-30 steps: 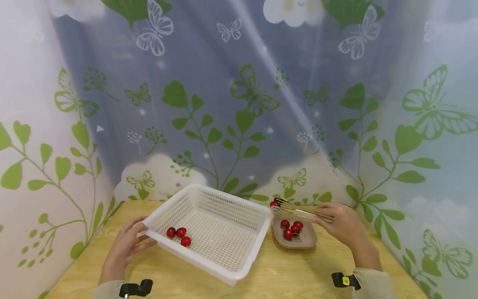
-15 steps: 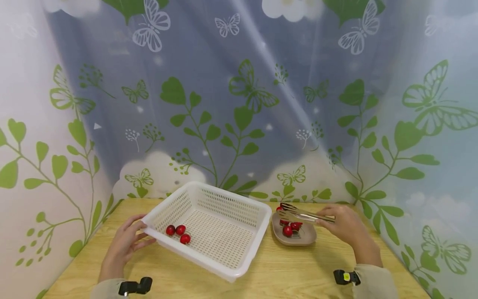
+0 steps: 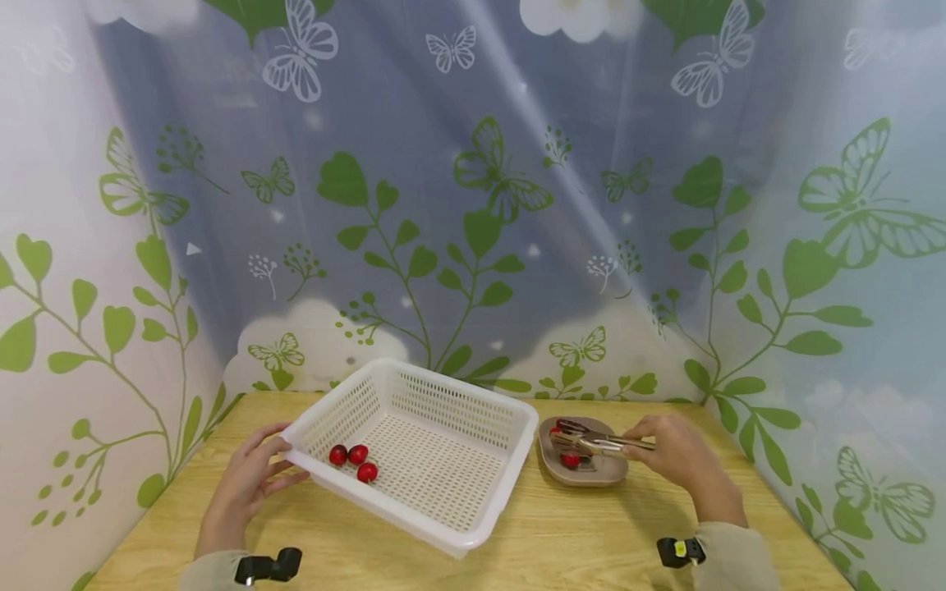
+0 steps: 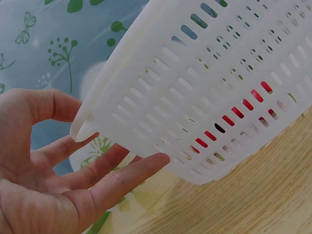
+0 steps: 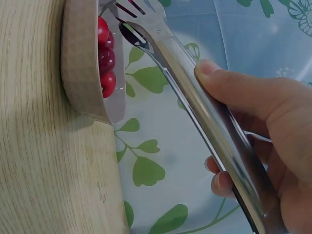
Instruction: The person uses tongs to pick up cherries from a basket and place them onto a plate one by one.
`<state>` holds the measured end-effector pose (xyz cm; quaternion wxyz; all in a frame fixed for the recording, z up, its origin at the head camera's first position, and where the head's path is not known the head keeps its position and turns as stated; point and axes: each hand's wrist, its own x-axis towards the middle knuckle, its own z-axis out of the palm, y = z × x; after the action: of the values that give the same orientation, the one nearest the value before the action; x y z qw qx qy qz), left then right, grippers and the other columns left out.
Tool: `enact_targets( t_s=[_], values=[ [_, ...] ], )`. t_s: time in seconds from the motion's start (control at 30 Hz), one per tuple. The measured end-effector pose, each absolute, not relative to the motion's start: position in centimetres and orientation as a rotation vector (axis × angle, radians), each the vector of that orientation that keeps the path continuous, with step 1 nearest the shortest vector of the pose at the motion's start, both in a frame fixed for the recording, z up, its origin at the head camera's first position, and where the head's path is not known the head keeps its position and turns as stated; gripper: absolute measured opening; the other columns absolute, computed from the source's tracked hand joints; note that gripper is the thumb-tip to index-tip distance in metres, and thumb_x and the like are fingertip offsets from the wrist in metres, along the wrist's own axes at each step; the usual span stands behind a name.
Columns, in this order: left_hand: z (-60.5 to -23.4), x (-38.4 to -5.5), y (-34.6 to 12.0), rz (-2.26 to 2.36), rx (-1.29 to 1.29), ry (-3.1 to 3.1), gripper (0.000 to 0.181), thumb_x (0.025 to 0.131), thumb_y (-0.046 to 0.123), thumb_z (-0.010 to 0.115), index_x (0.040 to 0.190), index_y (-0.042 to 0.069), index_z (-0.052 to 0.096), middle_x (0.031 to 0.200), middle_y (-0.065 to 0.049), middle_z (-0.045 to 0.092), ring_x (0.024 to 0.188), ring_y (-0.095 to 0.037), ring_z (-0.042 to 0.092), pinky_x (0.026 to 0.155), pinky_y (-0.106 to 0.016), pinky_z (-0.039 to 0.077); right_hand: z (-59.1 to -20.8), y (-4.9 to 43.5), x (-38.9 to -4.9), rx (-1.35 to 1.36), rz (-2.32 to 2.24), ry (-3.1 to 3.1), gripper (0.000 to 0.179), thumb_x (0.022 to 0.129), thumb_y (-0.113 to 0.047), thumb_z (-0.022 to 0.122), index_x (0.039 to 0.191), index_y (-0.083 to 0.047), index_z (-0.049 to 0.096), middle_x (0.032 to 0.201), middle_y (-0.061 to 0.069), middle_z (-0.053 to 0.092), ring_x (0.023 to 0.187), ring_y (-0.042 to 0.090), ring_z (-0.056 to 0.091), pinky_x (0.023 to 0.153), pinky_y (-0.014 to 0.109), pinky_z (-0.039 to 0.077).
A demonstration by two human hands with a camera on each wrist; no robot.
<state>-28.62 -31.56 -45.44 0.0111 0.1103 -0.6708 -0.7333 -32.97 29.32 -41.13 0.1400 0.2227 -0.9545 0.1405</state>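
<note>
My left hand [image 3: 247, 484] grips the near-left corner rim of a white plastic basket [image 3: 414, 525], its thumb and fingers about the edge in the left wrist view. Three red cherries [image 3: 367, 472] lie on the perforated basket floor. With my right hand [image 3: 680, 455] I hold metal tongs [image 5: 195, 97], thumb on one arm and fingertips round the other. The fork-shaped tong heads hang low over a small beige dish [image 3: 584, 480] right of the basket. Several cherries [image 5: 107, 58] sit in that dish, partly hidden behind the tongs in the head view.
Both containers stand on a light wooden table [image 3: 562, 542]. A curtain [image 3: 443, 246] printed with leaves and butterflies rises behind the table and along both sides. The basket's right corner comes close to the dish's left rim.
The tongs, with a cherry at their tips a second ago, have moved right and down from the dish's back-left corner to over its inside. My left hand and the basket stay put.
</note>
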Motion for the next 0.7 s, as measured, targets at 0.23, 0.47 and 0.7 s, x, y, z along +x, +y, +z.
enact_targets(
  t_s=[0.23, 0.47, 0.7],
  values=[
    [-45.5, -28.6, -31.6, -2.285, 0.348, -2.104, 0.052, 0.103, 0.012, 0.049, 0.153, 0.009, 0.034, 0.137, -0.013, 0.047, 0.094, -0.014, 0.071, 0.093, -0.039, 0.066, -41.5, 29.1, -33.1, 0.620, 0.429, -2.797, 0.014, 0.087, -0.024, 0.081, 0.098, -0.015, 0.083, 0.101, 0.006, 0.078, 0.095, 0.032, 0.073, 0.083, 0.053, 0.063],
    [-45.4, -28.5, -31.6, -2.289, 0.346, -2.101, 0.051, 0.102, 0.011, 0.048, 0.152, 0.009, 0.035, 0.135, -0.012, 0.047, 0.094, -0.013, 0.071, 0.093, -0.039, 0.066, -41.1, 29.1, -33.0, 0.604, 0.429, -2.796, 0.022, 0.087, -0.028, 0.081, 0.101, -0.011, 0.083, 0.103, 0.009, 0.079, 0.096, 0.033, 0.073, 0.084, 0.055, 0.062],
    [-45.3, -28.5, -31.5, -2.292, 0.341, -2.098, 0.049, 0.103, 0.012, 0.049, 0.150, 0.010, 0.037, 0.131, -0.010, 0.049, 0.094, -0.014, 0.071, 0.092, -0.039, 0.066, -40.2, 29.2, -32.4, 0.596, 0.383, -2.661, 0.034, 0.088, -0.029, 0.081, 0.110, -0.003, 0.079, 0.109, 0.018, 0.076, 0.100, 0.040, 0.072, 0.084, 0.058, 0.062]
  ],
)
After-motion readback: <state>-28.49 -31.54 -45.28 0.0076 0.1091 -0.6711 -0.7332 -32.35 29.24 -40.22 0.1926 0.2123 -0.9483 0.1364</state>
